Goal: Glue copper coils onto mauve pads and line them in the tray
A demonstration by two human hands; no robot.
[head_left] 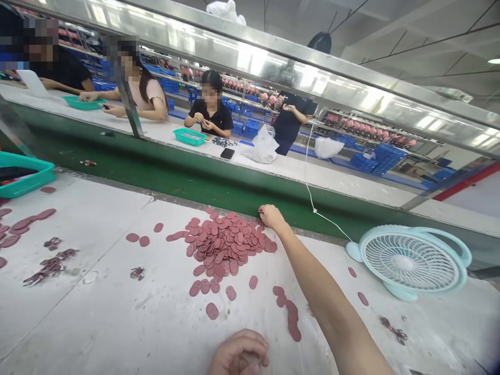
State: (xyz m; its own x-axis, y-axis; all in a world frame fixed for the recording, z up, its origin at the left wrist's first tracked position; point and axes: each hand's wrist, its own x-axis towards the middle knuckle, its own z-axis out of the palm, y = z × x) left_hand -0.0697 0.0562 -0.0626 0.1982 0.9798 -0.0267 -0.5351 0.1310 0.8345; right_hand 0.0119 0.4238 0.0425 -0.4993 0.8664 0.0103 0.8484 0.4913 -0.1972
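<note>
A heap of flat, dark-pink oval pieces (pixel 222 242) lies on the white table. At the far end of the heap, by the table's back edge, my right hand (pixel 271 216) is stretched out. Its fingers are pinched together, with a tiny dark and light bit showing at the tips that is too small to name. My left hand (pixel 240 354) rests low at the front edge of the view. Its fingers are curled in, and whatever may be inside them is hidden. Several loose ovals (pixel 212 311) lie between the heap and this hand.
A green conveyor belt (pixel 164 179) runs behind the table. A light-blue fan (pixel 410 263) lies at right, its white cord (pixel 308 177) rising across the belt. Small dark clusters (pixel 50 266) and a teal tray (pixel 27 182) are at left. Co-workers (pixel 211 112) sit opposite.
</note>
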